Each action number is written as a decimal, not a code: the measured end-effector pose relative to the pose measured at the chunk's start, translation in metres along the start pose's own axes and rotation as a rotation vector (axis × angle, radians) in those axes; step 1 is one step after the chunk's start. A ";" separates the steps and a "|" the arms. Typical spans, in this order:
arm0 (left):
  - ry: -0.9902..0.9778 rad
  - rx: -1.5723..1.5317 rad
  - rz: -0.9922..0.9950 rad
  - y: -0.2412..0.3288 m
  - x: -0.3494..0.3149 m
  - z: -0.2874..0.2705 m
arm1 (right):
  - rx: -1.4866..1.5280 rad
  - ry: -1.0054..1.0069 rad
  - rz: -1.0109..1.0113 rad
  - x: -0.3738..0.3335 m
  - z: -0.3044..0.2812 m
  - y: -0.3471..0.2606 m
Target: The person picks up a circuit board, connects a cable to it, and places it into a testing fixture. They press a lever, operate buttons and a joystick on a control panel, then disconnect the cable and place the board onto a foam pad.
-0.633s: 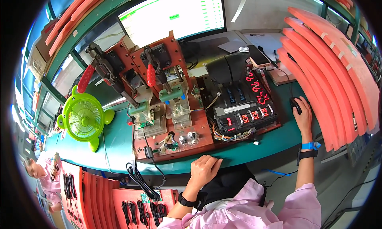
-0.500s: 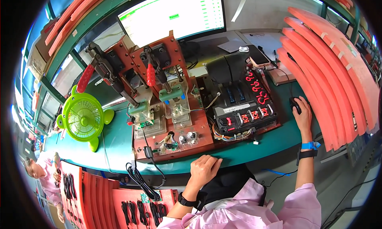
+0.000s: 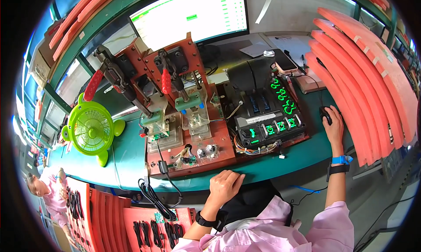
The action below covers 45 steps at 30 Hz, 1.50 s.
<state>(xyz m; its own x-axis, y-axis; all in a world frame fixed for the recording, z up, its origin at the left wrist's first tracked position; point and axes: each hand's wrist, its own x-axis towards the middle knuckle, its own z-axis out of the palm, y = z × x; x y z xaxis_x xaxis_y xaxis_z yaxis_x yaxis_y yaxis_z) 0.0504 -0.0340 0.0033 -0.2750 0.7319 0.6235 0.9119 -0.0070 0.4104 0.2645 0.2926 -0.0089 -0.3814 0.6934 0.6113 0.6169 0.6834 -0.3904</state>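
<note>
My right hand [image 3: 335,124] lies over a black computer mouse [image 3: 325,115] on the right of the green table mat, a blue band at its wrist. At the table's front edge rests my left hand [image 3: 224,185], fingers curled in and nothing seen in them. Ahead of it stands a red-brown test fixture [image 3: 197,162] with two toggle clamps, their red handles [image 3: 165,81] raised and their green pressing blocks [image 3: 188,102] over clear plastic nests. A small circuit board [image 3: 163,135] sits under the left block. Beside the fixture, a black control unit [image 3: 272,129] shows green lights.
A lit monitor [image 3: 193,19] stands behind the fixture. A green fan [image 3: 92,128] is at the left, and a phone [image 3: 285,61] lies far right. Pink foam trays [image 3: 368,90] rise at the right; more foam trays [image 3: 127,217] with black cables stand lower left, near another person [image 3: 50,190].
The control unit's lights have turned from red to green. At the far left, the other person's hand has moved down by the cables. Both my hands have stayed in place.
</note>
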 end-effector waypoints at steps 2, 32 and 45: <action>-0.004 0.001 -0.002 0.000 0.000 0.000 | 0.002 -0.001 0.006 0.000 0.000 0.001; 0.032 -0.310 0.036 0.051 0.006 -0.047 | -0.025 0.053 -0.070 -0.010 -0.001 0.004; -0.387 -1.636 0.620 0.166 0.026 -0.123 | 0.187 0.184 -0.071 -0.088 -0.013 -0.028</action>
<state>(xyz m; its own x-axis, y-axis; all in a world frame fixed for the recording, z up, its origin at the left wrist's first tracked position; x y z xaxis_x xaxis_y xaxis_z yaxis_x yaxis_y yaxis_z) 0.1576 -0.0997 0.1693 0.2544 0.4609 0.8502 -0.4201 -0.7392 0.5264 0.2900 0.2095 -0.0427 -0.2771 0.6003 0.7502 0.4486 0.7713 -0.4515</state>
